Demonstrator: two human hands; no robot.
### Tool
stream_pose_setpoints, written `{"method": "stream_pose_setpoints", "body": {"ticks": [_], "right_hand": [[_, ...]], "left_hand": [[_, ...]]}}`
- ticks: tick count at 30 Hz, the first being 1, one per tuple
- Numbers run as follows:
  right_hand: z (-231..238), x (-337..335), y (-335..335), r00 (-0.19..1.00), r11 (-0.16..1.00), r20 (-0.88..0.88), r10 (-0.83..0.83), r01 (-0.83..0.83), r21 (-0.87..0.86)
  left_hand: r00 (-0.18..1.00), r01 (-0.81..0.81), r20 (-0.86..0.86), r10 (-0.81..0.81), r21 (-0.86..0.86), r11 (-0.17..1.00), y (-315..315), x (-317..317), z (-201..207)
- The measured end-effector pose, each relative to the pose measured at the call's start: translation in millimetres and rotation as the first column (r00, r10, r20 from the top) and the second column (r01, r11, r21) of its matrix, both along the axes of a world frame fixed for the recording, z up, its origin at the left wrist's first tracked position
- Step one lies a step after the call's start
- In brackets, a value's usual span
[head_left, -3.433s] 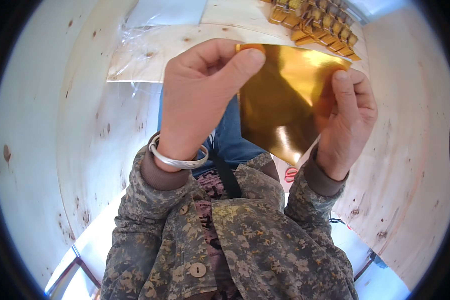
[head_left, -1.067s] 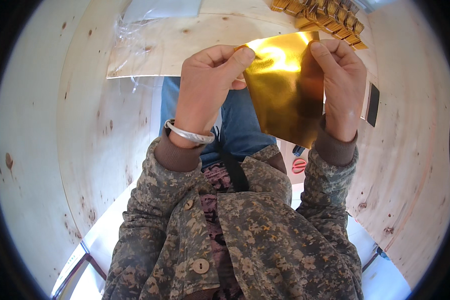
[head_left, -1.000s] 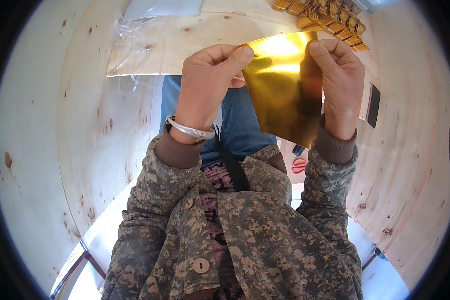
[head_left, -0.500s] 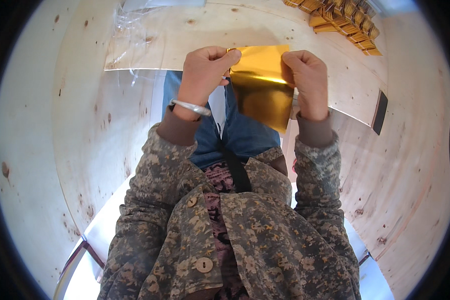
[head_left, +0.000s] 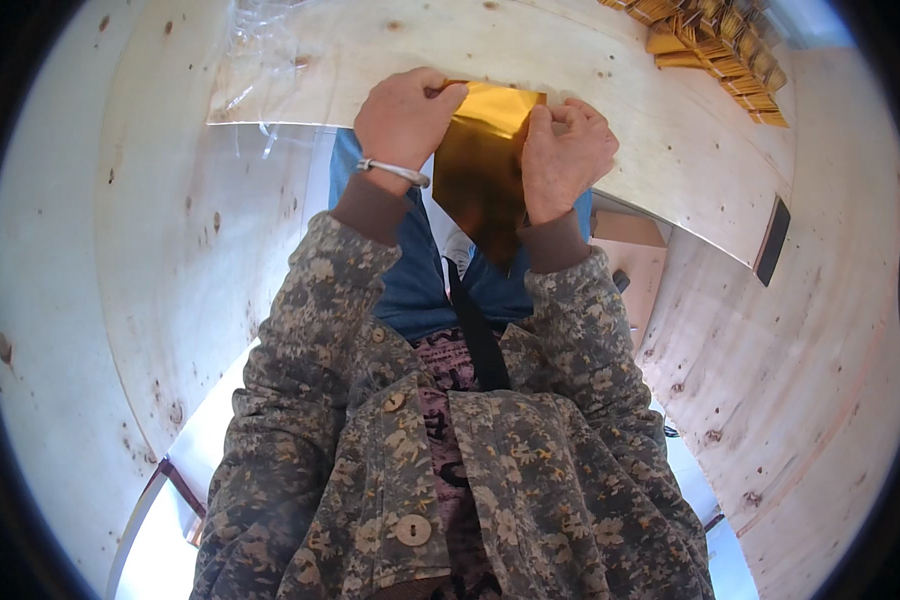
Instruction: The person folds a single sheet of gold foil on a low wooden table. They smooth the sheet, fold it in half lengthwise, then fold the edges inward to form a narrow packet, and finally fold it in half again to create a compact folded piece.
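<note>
A shiny gold foil sheet (head_left: 480, 165) hangs between my two hands over the near edge of the wooden tabletop, above my lap. My left hand (head_left: 402, 118) pinches its upper left corner between thumb and fingers. At the upper right edge, my right hand (head_left: 568, 155) grips the sheet, thumb in front and fingers curled. The sheet's upper strip catches bright light, while its lower part looks dark and tapers to a point near my right wrist.
Bundles of folded gold paper (head_left: 725, 55) lie at the far right of the wooden tabletop (head_left: 660, 185). Crumpled clear plastic (head_left: 262, 65) rests at the left. A black strip (head_left: 773, 240) marks the right front corner. Below the table stands a cardboard box (head_left: 625, 262).
Both hands have moved a little left and up, the right one further, coming closer to the left. The foil sheet has moved left with them and turned, its lit area now narrower.
</note>
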State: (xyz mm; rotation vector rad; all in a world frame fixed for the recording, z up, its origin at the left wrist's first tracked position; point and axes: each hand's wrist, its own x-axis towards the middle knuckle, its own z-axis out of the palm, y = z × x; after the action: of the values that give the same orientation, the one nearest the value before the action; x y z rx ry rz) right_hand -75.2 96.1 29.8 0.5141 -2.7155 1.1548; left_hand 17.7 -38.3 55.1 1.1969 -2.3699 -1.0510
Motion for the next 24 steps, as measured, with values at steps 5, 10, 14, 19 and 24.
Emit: {"method": "stream_pose_setpoints", "body": {"ticks": [5,10,14,19,24], "right_hand": [[-10,-15,1,0.995,0.997,-0.057,-0.08,0.078,-0.026],[-16,-25,-9,0.981,0.985,-0.092,-0.171,0.171,-0.011],[-17,-28,-11,0.978,0.981,-0.081,-0.194,0.193,-0.018],[-17,-28,-10,0.978,0.982,-0.093,-0.186,0.185,-0.026],[-20,-31,-7,0.98,0.986,-0.114,-0.164,0.166,0.008]], "left_hand": [[0.995,0.028,-0.079,-0.062,-0.376,0.926,4,-35,-22],[0.996,0.085,0.031,-0.082,-0.539,0.838,1,-51,-19],[0.957,0.191,-0.045,-0.288,-0.649,0.736,16,-49,-13],[0.819,0.477,0.081,-0.568,-0.646,0.595,41,-42,-20],[0.817,0.526,0.178,-0.549,-0.622,0.581,43,-39,-26]]}}
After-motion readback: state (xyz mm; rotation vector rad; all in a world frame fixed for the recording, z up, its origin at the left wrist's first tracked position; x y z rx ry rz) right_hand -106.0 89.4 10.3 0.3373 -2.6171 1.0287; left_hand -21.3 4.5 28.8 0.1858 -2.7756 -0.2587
